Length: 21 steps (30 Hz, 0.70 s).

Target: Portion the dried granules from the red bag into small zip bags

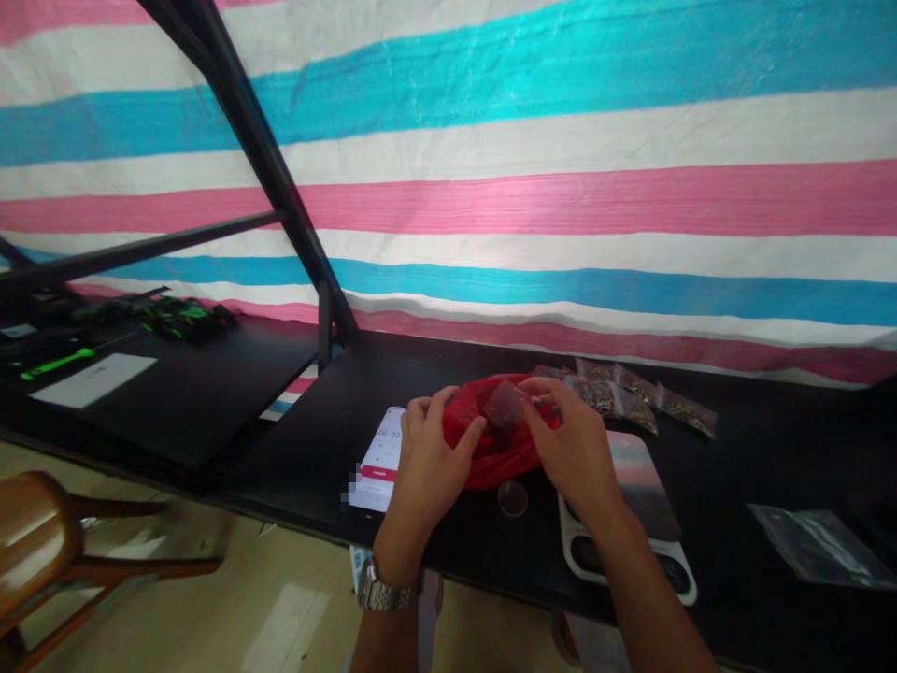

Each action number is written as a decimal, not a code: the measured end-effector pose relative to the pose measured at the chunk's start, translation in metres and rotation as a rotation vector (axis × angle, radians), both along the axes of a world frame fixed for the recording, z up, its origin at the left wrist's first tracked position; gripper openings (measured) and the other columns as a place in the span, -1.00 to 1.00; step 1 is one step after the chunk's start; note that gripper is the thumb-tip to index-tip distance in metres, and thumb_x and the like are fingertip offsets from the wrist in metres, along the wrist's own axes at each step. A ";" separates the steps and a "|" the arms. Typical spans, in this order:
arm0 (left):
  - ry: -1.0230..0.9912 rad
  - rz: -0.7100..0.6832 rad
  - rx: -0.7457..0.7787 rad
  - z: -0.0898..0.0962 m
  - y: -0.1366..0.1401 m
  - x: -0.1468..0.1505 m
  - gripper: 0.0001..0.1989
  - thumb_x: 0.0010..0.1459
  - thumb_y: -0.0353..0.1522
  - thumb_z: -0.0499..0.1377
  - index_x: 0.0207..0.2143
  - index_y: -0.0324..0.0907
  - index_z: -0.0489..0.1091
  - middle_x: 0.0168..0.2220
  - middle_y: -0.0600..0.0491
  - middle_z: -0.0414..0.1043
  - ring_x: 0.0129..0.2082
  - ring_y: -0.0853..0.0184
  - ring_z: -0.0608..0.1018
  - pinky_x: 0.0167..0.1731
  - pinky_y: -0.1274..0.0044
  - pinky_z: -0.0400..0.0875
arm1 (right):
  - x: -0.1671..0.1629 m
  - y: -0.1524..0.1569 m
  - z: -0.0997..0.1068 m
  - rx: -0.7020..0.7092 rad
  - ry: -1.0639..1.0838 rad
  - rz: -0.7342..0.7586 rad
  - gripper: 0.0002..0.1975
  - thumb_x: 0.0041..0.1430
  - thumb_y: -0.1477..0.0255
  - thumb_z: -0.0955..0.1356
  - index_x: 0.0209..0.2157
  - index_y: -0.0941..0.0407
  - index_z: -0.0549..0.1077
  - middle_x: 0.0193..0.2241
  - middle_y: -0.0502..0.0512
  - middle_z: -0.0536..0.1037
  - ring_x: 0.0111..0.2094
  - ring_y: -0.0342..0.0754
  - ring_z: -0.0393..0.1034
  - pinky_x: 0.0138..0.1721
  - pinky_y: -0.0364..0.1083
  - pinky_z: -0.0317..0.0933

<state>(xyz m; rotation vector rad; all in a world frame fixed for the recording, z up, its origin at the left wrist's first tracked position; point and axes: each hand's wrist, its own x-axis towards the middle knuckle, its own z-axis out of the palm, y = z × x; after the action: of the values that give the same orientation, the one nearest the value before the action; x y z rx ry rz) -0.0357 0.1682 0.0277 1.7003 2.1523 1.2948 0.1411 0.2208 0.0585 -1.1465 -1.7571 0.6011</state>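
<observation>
A red plastic bag (491, 472) sits with its mouth open on the black table. My left hand (435, 458) is at its left side, fingers curled at the rim and thumb over the opening. On the other side my right hand (571, 444) pinches a small clear plastic bag (505, 404) above the red bag's mouth. The red bag's contents are dark and hard to make out. Just in front of it stands a small clear cup (513, 499). A white kitchen scale (641, 491) with a metal top lies partly under my right forearm.
Several filled clear packets (634, 407) lie behind the scale. A flat clear bag (819, 542) rests at the right. A phone (378, 463) showing a timer is beside my left hand. Left are a wooden stool (32, 533), a white sheet (94, 380) and a black frame post (273, 178).
</observation>
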 end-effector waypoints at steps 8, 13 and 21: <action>-0.109 -0.028 -0.003 -0.005 0.007 -0.008 -0.74 0.37 -0.42 0.08 0.01 -0.15 0.51 -0.02 -0.14 0.57 0.04 0.07 0.59 0.14 0.17 0.47 | -0.001 0.001 0.001 0.003 0.015 0.038 -0.77 0.33 0.41 0.35 -0.06 0.03 0.62 -0.05 0.16 0.71 -0.10 0.09 0.60 0.05 0.07 0.39; -0.214 0.015 0.037 -0.004 0.008 -0.012 -0.69 0.45 -0.29 0.03 0.06 -0.17 0.48 0.01 -0.18 0.58 0.04 0.05 0.61 0.14 0.14 0.49 | -0.001 0.003 -0.001 -0.073 0.046 0.043 -0.78 0.30 0.41 0.36 -0.11 0.03 0.64 -0.11 0.14 0.74 -0.09 0.11 0.63 0.07 0.10 0.40; 0.194 0.100 0.178 0.010 0.000 0.006 -0.57 0.34 -0.22 0.27 0.22 -0.05 0.48 0.20 -0.19 0.36 0.25 -0.06 0.38 0.28 0.07 0.32 | -0.001 0.004 -0.003 -0.022 0.136 -0.062 -0.83 0.28 0.37 0.41 -0.17 0.04 0.66 -0.21 0.13 0.74 -0.18 0.09 0.62 -0.02 0.07 0.43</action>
<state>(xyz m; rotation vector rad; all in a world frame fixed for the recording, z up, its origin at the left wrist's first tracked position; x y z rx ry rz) -0.0298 0.1684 0.0375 1.8784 2.3168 1.4421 0.1397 0.2244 0.0557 -1.1442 -1.5973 0.6474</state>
